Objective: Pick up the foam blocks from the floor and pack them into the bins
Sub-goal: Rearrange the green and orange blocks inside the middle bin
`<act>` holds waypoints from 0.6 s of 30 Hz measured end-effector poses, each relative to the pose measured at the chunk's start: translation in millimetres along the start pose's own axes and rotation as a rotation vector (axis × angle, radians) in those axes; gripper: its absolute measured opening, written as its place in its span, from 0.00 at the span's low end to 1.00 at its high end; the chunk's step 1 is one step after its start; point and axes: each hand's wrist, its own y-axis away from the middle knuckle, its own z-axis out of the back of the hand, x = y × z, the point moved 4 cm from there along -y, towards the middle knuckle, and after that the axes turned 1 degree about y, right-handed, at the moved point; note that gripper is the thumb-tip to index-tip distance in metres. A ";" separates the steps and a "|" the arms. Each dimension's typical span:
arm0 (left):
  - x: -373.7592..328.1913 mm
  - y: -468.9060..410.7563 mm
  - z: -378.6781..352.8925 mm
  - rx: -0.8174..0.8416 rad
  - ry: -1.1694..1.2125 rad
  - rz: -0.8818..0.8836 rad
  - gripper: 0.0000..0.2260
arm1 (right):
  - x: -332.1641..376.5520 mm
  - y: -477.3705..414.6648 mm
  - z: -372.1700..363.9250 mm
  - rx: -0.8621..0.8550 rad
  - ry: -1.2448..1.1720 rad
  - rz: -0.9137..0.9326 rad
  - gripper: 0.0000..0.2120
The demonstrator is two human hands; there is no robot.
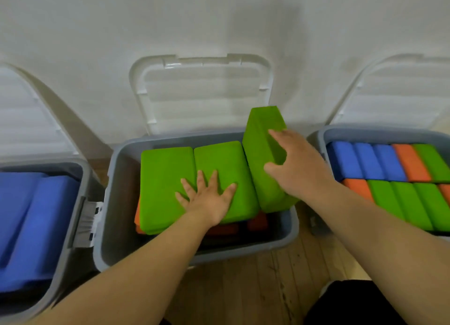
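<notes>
**binwatcher:** so what do these foam blocks actually look like, and where are they sitting?

**mossy_k:** chunky rectangular bricks with rounded corners, a slightly fuzzy matte surface and bright solid colours. The one in play is the tilted green block (260, 139). It's standing on end at the right end of the middle bin (114, 215), with its top poking well above the rim and its side against its neighbour. The right hand (297, 164) grips it, fingers and thumb wrapped round its right-hand edge. The left hand (207, 198) is spread wide, palm down, on the two flat green blocks (165, 178), which lie side by side and touching in the same bin.

**binwatcher:** nice. head count?

**mossy_k:** three grey bins in a row on the wooden floor (243, 288), each with a clear lid (202, 93) propped against the white wall (146, 20). The middle bin has three green on top with orange blocks (258, 221) under them, too covered to count. The left bin (48, 166) shows blue blocks (36, 227). I can make out two, but the frame cuts that bin off. The right bin (365, 132) has packed blocks (409, 198) standing on edge in two rows. I count three blue, three orange and four green, though the frame crops that side too.
</notes>
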 end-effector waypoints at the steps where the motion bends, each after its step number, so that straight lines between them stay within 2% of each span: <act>1: -1.8 5.9 13.5 -0.053 0.127 -0.003 0.39 | 2.4 5.8 9.9 -0.063 -0.073 0.014 0.40; 3: -8.9 14.5 41.5 -0.175 0.496 -0.135 0.41 | 4.9 14.2 16.9 -0.109 -0.282 0.000 0.39; 5: -19.9 26.2 68.1 -0.132 0.864 -0.298 0.40 | 11.2 8.0 4.4 -0.073 -0.508 -0.056 0.38; 6: -21.4 31.6 77.3 -0.093 0.917 -0.337 0.41 | 19.6 3.9 -3.4 -0.046 -0.586 -0.071 0.38; 9: -3.6 33.0 98.1 -0.224 0.665 -0.341 0.42 | 43.7 -8.6 -35.0 0.023 -0.697 -0.054 0.37; 12: 33.8 31.6 108.9 -0.317 0.485 -0.219 0.37 | 62.9 -16.0 -69.4 0.218 -0.751 -0.036 0.35; 15: 62.5 39.8 118.1 -0.372 0.365 -0.191 0.41 | 85.7 -23.0 -106.1 0.379 -0.900 -0.030 0.34; 18: 85.8 38.6 128.6 -0.413 0.173 -0.112 0.42 | 109.2 -29.0 -122.5 0.447 -0.809 0.003 0.30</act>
